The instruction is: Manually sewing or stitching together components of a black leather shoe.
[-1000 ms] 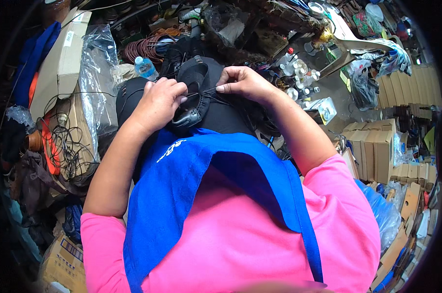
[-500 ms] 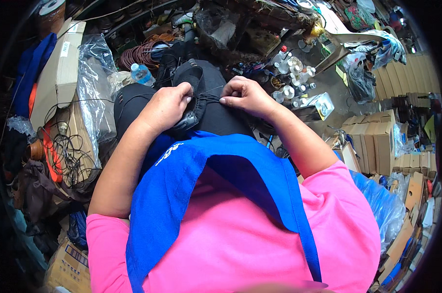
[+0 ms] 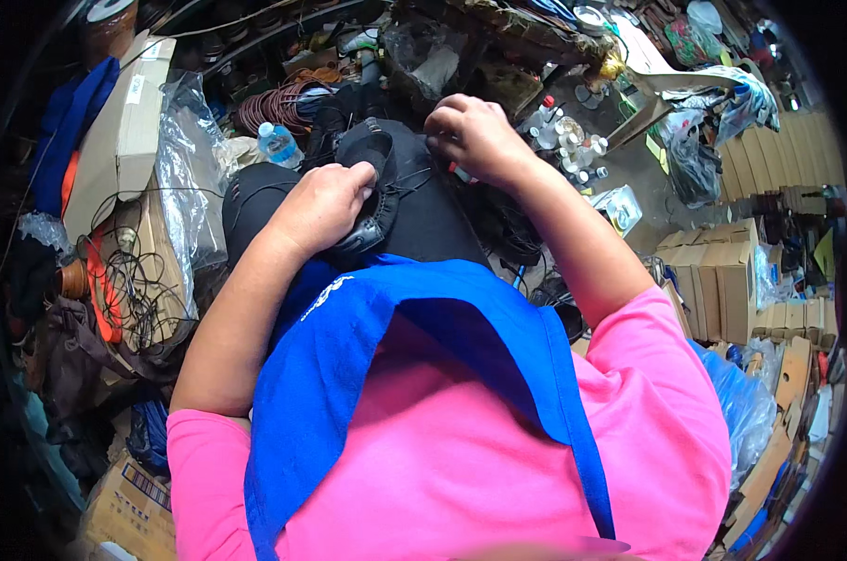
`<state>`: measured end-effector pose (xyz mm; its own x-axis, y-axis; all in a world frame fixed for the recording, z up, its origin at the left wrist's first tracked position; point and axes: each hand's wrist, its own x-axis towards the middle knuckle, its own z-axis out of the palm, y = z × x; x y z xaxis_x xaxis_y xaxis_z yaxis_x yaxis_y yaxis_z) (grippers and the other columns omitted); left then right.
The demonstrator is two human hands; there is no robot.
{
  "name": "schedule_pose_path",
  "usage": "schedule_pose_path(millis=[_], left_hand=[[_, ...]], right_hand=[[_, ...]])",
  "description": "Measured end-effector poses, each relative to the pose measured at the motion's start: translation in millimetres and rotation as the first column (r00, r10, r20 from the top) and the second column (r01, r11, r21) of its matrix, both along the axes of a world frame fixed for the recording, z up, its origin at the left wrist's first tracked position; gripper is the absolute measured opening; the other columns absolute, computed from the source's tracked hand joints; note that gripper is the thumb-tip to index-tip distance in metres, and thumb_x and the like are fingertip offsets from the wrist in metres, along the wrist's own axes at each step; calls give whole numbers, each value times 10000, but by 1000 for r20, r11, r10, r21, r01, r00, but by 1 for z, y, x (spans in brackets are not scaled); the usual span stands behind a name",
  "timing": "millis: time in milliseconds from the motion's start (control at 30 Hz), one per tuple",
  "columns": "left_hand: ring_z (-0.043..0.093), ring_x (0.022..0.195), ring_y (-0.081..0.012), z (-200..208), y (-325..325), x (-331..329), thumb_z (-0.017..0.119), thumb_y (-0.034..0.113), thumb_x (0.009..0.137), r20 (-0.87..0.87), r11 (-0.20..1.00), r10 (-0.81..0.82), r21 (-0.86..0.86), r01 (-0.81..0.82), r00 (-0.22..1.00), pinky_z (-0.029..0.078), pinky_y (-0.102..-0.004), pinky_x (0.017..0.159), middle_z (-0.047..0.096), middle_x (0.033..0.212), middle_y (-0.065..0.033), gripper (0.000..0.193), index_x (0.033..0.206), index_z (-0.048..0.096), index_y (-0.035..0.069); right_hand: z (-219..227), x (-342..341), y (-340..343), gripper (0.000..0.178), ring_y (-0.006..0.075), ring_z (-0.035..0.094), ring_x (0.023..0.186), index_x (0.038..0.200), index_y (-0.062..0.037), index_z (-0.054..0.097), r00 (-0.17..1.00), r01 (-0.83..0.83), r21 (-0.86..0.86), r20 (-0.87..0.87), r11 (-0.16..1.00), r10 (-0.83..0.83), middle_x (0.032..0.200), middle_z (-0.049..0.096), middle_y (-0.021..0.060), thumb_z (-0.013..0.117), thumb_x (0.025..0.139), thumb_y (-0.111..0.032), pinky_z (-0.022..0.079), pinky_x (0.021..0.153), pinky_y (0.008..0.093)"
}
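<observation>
A black shoe (image 3: 376, 222) rests on my lap, over my dark trousers, with its opening toward me. My left hand (image 3: 325, 204) grips the near left side of its collar, thumb and fingers pressed together. Thin black laces (image 3: 410, 179) stick out loosely from the shoe toward the right. My right hand (image 3: 477, 140) is up and to the right of the shoe, apart from it, with its fingers curled downward. Its fingertips are partly hidden, and what they hold, if anything, does not show. A small red and white item (image 3: 462, 173) lies just below that hand.
Several white bottles (image 3: 573, 142) stand right of my right hand. A clear water bottle (image 3: 278, 145) is beyond my left knee. Cardboard boxes (image 3: 713, 271) are stacked at the right. Tangled black wire (image 3: 143, 290) and a tall carton (image 3: 124, 140) lie at the left.
My right hand has let go of the lace and moved up and slightly right, away from the shoe. My left hand keeps its grip on the shoe.
</observation>
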<state>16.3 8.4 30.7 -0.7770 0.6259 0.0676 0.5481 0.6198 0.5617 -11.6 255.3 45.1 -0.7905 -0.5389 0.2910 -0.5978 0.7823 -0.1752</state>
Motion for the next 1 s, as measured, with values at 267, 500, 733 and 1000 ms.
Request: schedule_pose_path(millis=[267,500,733,1000], left_hand=[[565,811,-396,-8,-2,-4,530,97,855,-6,999,-42,-2,42,999,451,-456,714,581,805,-206,101,933,519,34],[569,803,-376,-3,-19,-5,510,39,803,-84,991,-127,-52,123,988,451,-447,698,582,796,-173,125,926,529,48],[549,816,-326,17,-64,9,516,3,786,-172,989,-24,-147,-1,985,422,-417,749,575,807,-135,152,927,531,54],[572,817,-373,-11,-16,-12,547,56,826,-131,998,-38,36,43,991,448,-437,706,595,811,-178,88,911,541,36]], right_hand=[[19,18,-34,107,193,611,884,870,-155,621,955,-288,354,174,890,240,737,633,9,566,783,-185,388,798,372],[-4,10,-20,196,219,579,855,918,-157,565,936,-341,285,188,896,296,771,614,18,581,725,-123,384,834,382],[17,20,63,107,226,564,748,853,-131,606,936,72,179,329,981,-128,753,586,62,626,766,-71,411,818,339],[46,-13,41,153,145,607,834,981,-44,621,811,420,-902,421,96,406,869,639,59,599,890,-165,475,858,300]])
